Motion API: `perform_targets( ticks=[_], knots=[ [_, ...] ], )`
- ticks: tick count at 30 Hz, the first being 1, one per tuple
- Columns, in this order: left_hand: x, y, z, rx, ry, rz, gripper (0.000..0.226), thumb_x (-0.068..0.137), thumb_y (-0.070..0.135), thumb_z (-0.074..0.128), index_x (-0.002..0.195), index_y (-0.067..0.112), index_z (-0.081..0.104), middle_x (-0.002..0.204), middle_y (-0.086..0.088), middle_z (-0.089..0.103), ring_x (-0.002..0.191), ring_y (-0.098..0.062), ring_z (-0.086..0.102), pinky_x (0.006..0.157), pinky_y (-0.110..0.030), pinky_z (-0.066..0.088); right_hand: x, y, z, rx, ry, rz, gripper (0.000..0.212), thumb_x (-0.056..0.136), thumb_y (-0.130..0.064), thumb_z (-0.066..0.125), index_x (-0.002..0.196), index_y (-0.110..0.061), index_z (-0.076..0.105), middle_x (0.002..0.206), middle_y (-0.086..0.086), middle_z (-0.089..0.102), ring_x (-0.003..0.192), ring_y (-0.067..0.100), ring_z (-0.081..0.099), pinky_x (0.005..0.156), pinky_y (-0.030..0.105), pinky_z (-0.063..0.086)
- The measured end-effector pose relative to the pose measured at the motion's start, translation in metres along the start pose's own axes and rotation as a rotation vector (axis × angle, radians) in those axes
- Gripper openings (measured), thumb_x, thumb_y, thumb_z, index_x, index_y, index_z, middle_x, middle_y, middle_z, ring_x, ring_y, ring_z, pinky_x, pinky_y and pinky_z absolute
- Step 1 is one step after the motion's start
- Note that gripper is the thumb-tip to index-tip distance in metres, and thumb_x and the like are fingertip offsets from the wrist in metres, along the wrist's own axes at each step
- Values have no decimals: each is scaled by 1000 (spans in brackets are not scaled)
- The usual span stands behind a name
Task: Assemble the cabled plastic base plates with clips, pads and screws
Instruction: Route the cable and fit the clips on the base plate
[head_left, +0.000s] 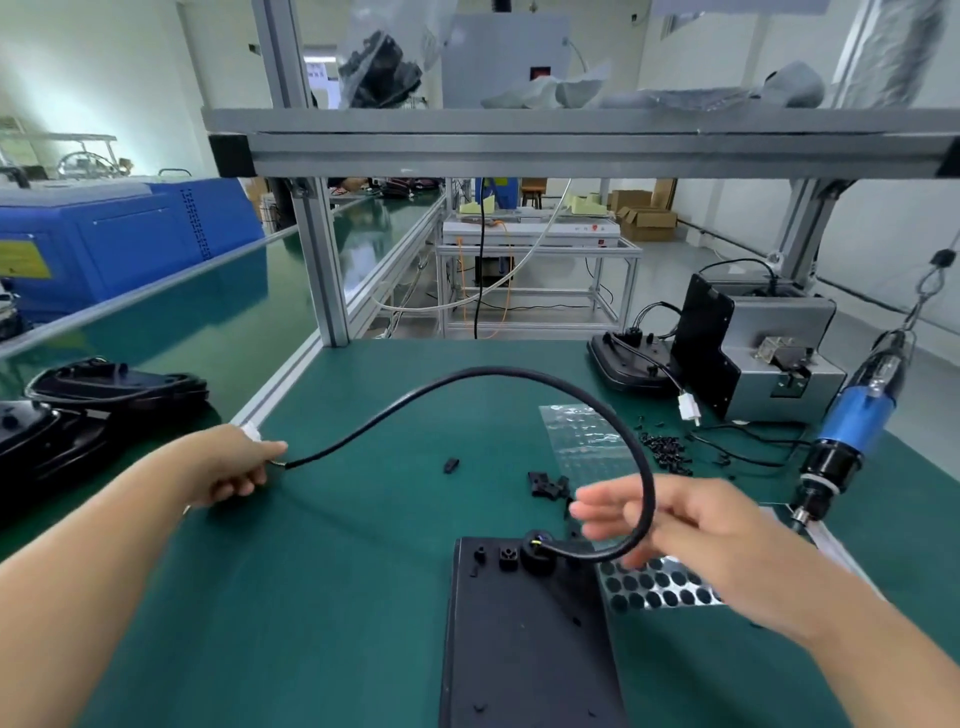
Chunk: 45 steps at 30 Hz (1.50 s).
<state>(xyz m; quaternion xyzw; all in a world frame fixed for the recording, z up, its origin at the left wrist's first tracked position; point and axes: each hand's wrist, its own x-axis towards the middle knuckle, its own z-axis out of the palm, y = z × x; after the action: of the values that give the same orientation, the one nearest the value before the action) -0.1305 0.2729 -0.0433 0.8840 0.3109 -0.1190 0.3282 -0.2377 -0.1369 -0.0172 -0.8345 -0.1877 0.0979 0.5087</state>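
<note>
A black plastic base plate (524, 639) lies on the green mat in front of me. A thick black cable (483, 373) rises from a round boss at the plate's top edge and arcs left. My left hand (234, 467) is shut on the cable's far end, where a white connector shows. My right hand (691, 535) is blurred, its fingers curled loosely around the cable near the plate. Loose black clips (548, 486) lie beyond the plate. A sheet of round black pads (654, 590) lies to its right. Small black screws (667, 449) are scattered further back.
A blue electric screwdriver (852, 421) hangs at the right. A grey screw feeder (769, 353) stands at the back right beside a finished cabled plate (631, 364). More black plates (104, 395) are stacked at the left. An aluminium shelf frame (571, 148) spans overhead.
</note>
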Motion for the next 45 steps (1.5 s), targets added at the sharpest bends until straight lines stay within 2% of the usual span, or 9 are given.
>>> perform_targets(
  ticks=[6, 12, 15, 20, 26, 33, 38, 40, 45],
  knots=[
    [-40, 33, 2, 910, 467, 243, 49, 97, 53, 35, 107, 14, 63, 107, -6, 66, 95, -25, 62, 72, -29, 42, 16, -2, 39, 195, 268, 93, 42, 91, 7, 35, 89, -16, 71, 83, -2, 76, 82, 16, 71, 63, 26, 52],
    [-74, 55, 38, -29, 498, 907, 27, 99, 29, 41, 98, 14, 64, 94, -2, 68, 90, -21, 56, 74, -28, 35, 36, -8, 46, 321, 360, 155, 33, 92, 4, 36, 89, -6, 67, 78, 6, 75, 70, 20, 70, 68, 32, 54],
    [-100, 55, 63, -181, 886, 1154, 15, 93, 19, 51, 90, 13, 64, 78, 3, 62, 76, -14, 52, 68, -22, 34, 31, -4, 53, 380, 332, 147, 29, 91, 5, 40, 91, -5, 67, 79, 7, 75, 77, 17, 72, 75, 27, 57],
    [-76, 74, 127, 358, 400, 982, 24, 96, 23, 48, 107, 11, 66, 95, -6, 60, 94, -29, 59, 80, -33, 45, 24, 1, 58, 227, 293, 38, 17, 96, -9, 48, 95, -16, 64, 89, -6, 75, 86, 6, 67, 83, 21, 49],
    [-51, 101, 144, 551, 321, 806, 20, 93, 15, 52, 107, 6, 64, 110, -13, 57, 103, -31, 58, 81, -32, 43, 21, 8, 62, -32, 262, -83, 7, 91, -29, 58, 94, -33, 53, 99, -22, 69, 93, -5, 63, 83, 18, 48],
    [-86, 70, 48, -148, 87, 741, 15, 85, 3, 63, 83, 12, 74, 61, -1, 71, 56, -10, 68, 67, -27, 59, 28, -10, 77, -889, 284, -317, 30, 71, -23, 68, 89, -28, 45, 65, -12, 52, 54, 14, 49, 52, 28, 33],
    [-130, 16, -40, -650, 329, 889, 22, 91, 14, 59, 93, 30, 74, 91, 1, 75, 81, -8, 73, 72, -19, 57, 35, -13, 90, -1088, 155, -326, 23, 72, -12, 53, 93, -19, 55, 87, 2, 54, 80, 26, 52, 70, 38, 42],
    [-150, 30, -36, -663, 325, 991, 22, 92, 12, 57, 92, 27, 74, 87, 3, 75, 80, -12, 73, 72, -16, 55, 38, -8, 88, -988, 34, -326, 16, 92, -10, 40, 107, -16, 45, 114, 5, 49, 117, 30, 40, 100, 47, 33],
    [-187, 83, 25, -129, 219, 1159, 20, 90, 2, 58, 90, 17, 71, 65, 2, 70, 56, -1, 64, 62, -5, 47, 44, -5, 82, -1036, 13, -356, 17, 97, -10, 39, 111, -19, 36, 95, 2, 40, 83, 23, 31, 72, 35, 28]
  ],
)
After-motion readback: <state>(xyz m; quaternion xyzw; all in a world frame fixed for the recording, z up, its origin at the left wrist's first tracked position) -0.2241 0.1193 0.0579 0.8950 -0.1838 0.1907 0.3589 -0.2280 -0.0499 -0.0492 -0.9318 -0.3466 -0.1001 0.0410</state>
